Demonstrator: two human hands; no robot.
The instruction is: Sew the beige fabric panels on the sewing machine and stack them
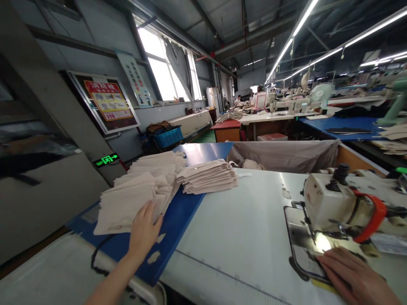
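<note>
On the board (180, 217), find the cloth (127, 203), apparently stacked for easy reach by the left hand (144, 231), half-open at its edge, grip unclear. At the machine (330, 201), see the right hand (352, 275), fingers together, hold unclear.

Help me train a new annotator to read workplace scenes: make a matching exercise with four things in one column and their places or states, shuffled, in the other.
Column 1
1. left hand
2. right hand
3. smaller cloth stack
4. exit sign

Column 2
A. glowing green
B. at the near edge of the larger cloth pile
C. partly over the blue board, partly over the pale tabletop
D. at the metal plate of the sewing machine

Right pairs: 1-B, 2-D, 3-C, 4-A
</note>
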